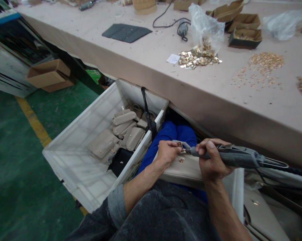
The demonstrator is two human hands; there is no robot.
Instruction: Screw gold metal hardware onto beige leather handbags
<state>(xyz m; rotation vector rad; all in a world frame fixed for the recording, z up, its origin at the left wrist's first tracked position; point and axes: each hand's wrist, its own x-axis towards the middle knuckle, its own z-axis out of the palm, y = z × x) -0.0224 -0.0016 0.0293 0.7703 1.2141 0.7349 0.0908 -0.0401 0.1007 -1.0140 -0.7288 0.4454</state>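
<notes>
My right hand point(212, 160) is wrapped round a dark electric screwdriver point(237, 156), which lies nearly level with its tip pointing left. Between the fingertips of my left hand point(167, 152) is a small gold metal clasp piece point(179, 145), and the screwdriver's bit meets it or comes very close. Beneath both hands a beige handbag point(183, 170) rests on my lap over blue trousers. Another small gold fitting point(181, 160) shows on the bag's surface. Whether the clasp piece is joined to the bag's flap I cannot tell.
A white crate point(75, 130) at my left holds several beige bags point(124, 117) and a black one point(120, 161). On the table point(151, 63) lie gold clasps point(198, 58), small gold parts point(266, 63), a dark mat point(126, 32) and small boxes point(245, 37). More beige bags point(262, 211) are at my right.
</notes>
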